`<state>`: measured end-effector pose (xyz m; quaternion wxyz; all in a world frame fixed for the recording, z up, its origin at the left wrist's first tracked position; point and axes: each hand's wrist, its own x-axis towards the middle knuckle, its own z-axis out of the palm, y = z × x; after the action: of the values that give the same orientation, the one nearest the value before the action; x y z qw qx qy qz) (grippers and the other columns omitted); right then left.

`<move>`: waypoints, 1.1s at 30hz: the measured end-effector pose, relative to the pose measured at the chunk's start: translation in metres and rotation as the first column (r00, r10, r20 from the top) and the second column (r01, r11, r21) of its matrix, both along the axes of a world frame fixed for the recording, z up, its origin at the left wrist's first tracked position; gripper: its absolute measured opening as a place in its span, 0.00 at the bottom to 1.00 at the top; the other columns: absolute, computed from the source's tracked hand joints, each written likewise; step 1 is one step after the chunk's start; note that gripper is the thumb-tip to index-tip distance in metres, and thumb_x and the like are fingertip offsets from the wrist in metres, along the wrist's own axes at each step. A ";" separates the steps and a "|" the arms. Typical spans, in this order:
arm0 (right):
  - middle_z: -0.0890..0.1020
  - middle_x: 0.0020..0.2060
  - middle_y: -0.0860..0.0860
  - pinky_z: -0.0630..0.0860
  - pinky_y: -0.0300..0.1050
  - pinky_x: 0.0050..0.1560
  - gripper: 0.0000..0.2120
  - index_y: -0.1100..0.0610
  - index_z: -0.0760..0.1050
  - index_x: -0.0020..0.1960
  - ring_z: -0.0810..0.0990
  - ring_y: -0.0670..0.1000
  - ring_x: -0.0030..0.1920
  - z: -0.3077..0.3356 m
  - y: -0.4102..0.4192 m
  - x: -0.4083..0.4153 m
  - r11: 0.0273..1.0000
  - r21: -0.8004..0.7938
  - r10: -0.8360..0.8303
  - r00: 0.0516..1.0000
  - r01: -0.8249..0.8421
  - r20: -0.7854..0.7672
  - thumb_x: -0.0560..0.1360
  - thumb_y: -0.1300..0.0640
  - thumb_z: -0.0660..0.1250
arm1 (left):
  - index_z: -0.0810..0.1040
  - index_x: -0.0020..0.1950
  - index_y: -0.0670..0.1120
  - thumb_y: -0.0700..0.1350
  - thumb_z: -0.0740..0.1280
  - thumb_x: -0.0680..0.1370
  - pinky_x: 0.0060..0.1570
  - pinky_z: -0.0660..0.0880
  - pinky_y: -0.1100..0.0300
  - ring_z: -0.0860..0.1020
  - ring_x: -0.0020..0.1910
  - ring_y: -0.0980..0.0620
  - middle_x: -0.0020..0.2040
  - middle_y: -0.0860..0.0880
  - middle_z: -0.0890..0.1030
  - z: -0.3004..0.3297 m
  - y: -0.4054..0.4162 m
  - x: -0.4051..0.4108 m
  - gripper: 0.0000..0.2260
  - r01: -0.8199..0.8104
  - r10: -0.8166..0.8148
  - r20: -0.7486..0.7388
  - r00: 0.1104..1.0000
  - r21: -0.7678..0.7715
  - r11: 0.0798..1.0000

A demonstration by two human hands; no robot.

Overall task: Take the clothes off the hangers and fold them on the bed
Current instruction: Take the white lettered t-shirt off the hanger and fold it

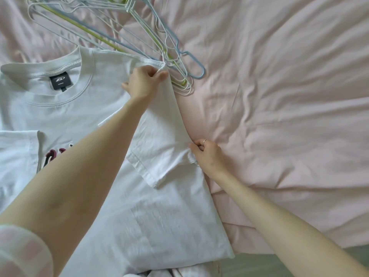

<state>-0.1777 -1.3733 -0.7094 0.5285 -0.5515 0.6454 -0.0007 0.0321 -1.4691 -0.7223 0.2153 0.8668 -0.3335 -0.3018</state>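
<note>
Now T-shirt (111, 108) edge between hands

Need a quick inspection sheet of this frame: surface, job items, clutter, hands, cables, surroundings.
Surface: pink bed sheet, wrinkled.
Job's things: white T-shirt lies flat on the bed, off its hanger, collar toward the top left; its right-hand side is folded inward, with the sleeve lying on the body. A pile of wire hangers sits bare above the shirt.
Clutter: more white fabric at the bottom edge, too little visible to identify.
Hands: left hand pinches the fold's upper corner near the shoulder; right hand pinches the fold's edge beside the sleeve and wears a ring.
Cables: nothing seen.
Surroundings: greenish strip beyond the sheet's edge at bottom right, unclear.
</note>
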 end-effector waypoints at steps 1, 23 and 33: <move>0.76 0.30 0.43 0.67 0.39 0.35 0.08 0.53 0.75 0.41 0.75 0.47 0.36 0.000 -0.001 0.001 1.000 0.013 0.008 1.000 -0.008 -0.007 0.78 0.53 0.62 | 0.77 0.44 0.51 0.55 0.67 0.74 0.49 0.54 0.55 0.76 0.51 0.50 0.41 0.53 0.76 0.001 0.001 -0.002 0.08 -0.012 0.012 0.019 1.000 -0.018 1.000; 0.74 0.61 0.57 0.67 0.55 0.57 0.28 0.58 0.69 0.68 0.71 0.59 0.61 0.006 0.055 -0.019 0.775 -0.396 0.274 0.826 -0.493 -0.493 0.74 0.41 0.60 | 0.53 0.77 0.55 0.63 0.61 0.75 0.71 0.40 0.41 0.42 0.76 0.42 0.78 0.46 0.46 0.005 0.199 0.004 0.34 0.497 -0.571 0.271 0.775 0.296 0.816; 0.43 0.77 0.49 0.41 0.55 0.74 0.26 0.48 0.44 0.77 0.42 0.50 0.77 0.016 0.107 0.008 0.452 -0.154 0.732 0.464 -0.879 -0.500 0.81 0.43 0.45 | 0.52 0.77 0.52 0.54 0.54 0.81 0.71 0.42 0.42 0.44 0.76 0.42 0.78 0.46 0.48 0.017 0.288 -0.038 0.26 0.432 -0.518 0.222 0.826 0.340 0.835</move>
<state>-0.1702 -1.2659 -0.6933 0.2108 -0.8768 0.3672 0.2279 -0.0062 -1.1807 -0.7054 -0.0441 0.8122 -0.5242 -0.2522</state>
